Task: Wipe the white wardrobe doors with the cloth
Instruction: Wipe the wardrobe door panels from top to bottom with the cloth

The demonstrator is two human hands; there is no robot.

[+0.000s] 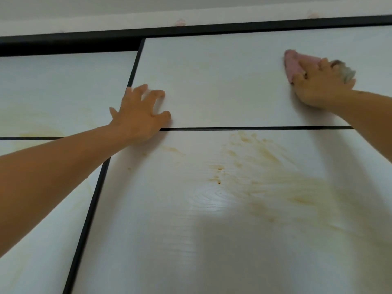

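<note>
Wiping is under way: the right hand presses the bunched cloth on the front wardrobe door, the left hand bracing it with spread fingers (next, likely the yellow-brown smears below).

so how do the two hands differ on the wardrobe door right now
The left hand is bare, fingers spread on the upper panel by its left edge; the right hand grips a pink cloth against it. The right hand sits higher; the left hand sits lower, just above the black dividing strip. Both rest on that same panel.
</note>
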